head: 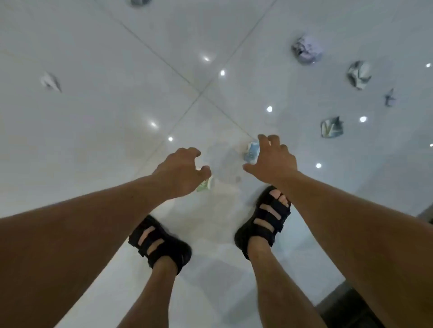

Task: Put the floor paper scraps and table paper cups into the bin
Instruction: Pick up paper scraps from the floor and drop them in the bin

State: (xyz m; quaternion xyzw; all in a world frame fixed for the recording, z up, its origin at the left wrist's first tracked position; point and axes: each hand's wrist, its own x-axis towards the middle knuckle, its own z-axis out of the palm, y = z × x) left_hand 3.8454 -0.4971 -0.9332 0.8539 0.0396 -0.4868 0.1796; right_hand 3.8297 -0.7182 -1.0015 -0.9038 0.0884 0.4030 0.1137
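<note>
I look straight down at a glossy white tiled floor. My left hand (180, 171) hangs with loosely curled fingers just above a small green paper scrap (206, 184) that peeks out beside its thumb. My right hand (271, 159) spreads its fingers over a blue paper scrap (251, 152), partly covering it. I cannot see either hand holding its scrap. More crumpled scraps lie at the right: a large ball (307, 50), another ball (359, 75), a tiny piece (390, 98) and a folded piece (331, 127). No bin or cups are in view.
A white scrap (50, 80) lies at the far left and another scrap (140, 2) at the top edge. My feet in black sandals (161, 241) (264, 220) stand just behind the hands. A dark edge (346, 304) fills the lower right corner.
</note>
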